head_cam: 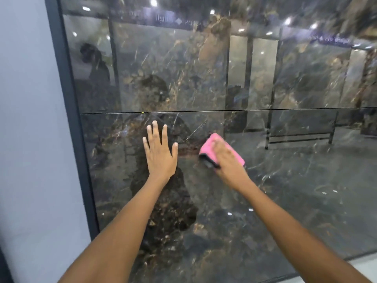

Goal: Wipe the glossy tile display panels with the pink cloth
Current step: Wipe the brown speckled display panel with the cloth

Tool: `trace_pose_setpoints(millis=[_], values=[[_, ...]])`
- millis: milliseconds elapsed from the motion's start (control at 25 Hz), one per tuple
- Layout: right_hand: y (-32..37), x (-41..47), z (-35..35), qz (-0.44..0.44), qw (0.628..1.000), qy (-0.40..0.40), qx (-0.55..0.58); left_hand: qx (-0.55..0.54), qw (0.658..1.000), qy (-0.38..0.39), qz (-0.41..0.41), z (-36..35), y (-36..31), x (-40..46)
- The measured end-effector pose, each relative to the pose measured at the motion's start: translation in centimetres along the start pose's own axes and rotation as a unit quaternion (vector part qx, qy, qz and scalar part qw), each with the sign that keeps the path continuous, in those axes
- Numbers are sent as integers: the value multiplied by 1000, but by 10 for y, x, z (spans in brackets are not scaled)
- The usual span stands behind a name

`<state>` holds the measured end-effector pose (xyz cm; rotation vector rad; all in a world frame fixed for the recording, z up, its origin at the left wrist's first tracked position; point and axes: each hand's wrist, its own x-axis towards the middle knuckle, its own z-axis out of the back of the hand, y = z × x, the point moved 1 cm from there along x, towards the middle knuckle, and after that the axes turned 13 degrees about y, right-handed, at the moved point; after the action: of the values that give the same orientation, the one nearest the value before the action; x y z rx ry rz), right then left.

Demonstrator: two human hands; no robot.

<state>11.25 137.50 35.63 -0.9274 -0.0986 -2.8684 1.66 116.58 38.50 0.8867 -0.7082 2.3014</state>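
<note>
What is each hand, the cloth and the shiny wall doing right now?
Left hand: flat against the lower tile, fingers straight and spread, holding nothing.
Right hand: pressing on the pink cloth, blurred.
Pink cloth: folded, flat against the lower tile under the right hand.
Lower tile: upright, glossy, full of reflections.
Upper tile: upright, glossy, untouched by either hand.
Seam: thin line between the two tiles.

Left hand [161, 152] flat, fingers spread, against lower dark marble tile panel [285, 190]. Right hand [226, 158], blurred, pressing pink cloth [212, 146] on same panel. Thin seam [224, 110] below upper panel [183, 68]; dark frame [69, 103] at left.
</note>
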Motion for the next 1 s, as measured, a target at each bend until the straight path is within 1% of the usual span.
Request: trace_pose_setpoints(millis=[40,80,120,160,200,240,280,320,360,400,440,480,520,560,600,640,680,720,760,800,840,880,920,960,1000], values=[[-25,-2,13,-71,993,-74,57,23,1000,-5,2,-9,3,2],[-55,-5,29,-148,975,-137,93,45,999,-13,-1,-17,7,3],[-84,-9,45,-218,949,-187,129,65,998,-21,-9,-23,14,4],[-106,-9,57,-285,916,-232,162,83,996,-33,-20,-28,20,4],[-118,-4,63,-345,879,-272,186,98,994,-42,-30,-31,26,5],[-115,8,63,-390,843,-303,215,106,992,-51,-39,-33,30,6],[-97,22,57,-391,836,-312,225,111,991,-60,-45,-34,32,6],[-67,33,47,-336,866,-296,224,115,990,-70,-46,-35,33,6],[-33,40,31,-231,925,-243,178,120,988,-80,-48,-36,35,5],[-5,40,8,-72,981,-167,73,124,987,-86,-48,-36,35,5],[13,33,-7,72,992,-77,-71,125,987,-88,-49,-35,35,5],[10,29,-10,169,969,-12,-182,126,987,-88,-52,-34,35,6],[-9,30,1,199,957,-14,-212,126,987,-86,-55,-33,36,7],[-37,32,12,149,971,-66,-175,126,987,-83,-56,-33,37,6],[-64,32,29,38,987,-131,-81,127,987,-82,-58,-34,38,5],[-97,27,48,-90,973,-213,20,128,986,-82,-61,-34,38,6],[-124,14,63,-211,930,-280,110,128,986,-84,-62,-34,37,5],[-141,-1,69,-286,878,-339,183,129,985,-92,-67,-36,36,5],[-141,-11,62,-323,841,-368,229,131,984,-100,-69,-38,36,5],[-128,-16,47,-338,826,-374,254,131,984,-105,-67,-39,36,6],[-104,-19,24,-323,845,-338,260,131,983,-109,-63,-40,36,6],[-71,-23,-9,-301,882,-263,249,132,983,-114,-60,-41,36,7],[-33,-29,-42,-245,936,-151,203,134,982,-119,-59,-43,37,7],[-4,-40,-75,-127,985,-48,110,136,981,-121,-62,-43,37,7],[17,-52,-96,1,1000,23,2,137,980,-126,-67,-43,37,7]])
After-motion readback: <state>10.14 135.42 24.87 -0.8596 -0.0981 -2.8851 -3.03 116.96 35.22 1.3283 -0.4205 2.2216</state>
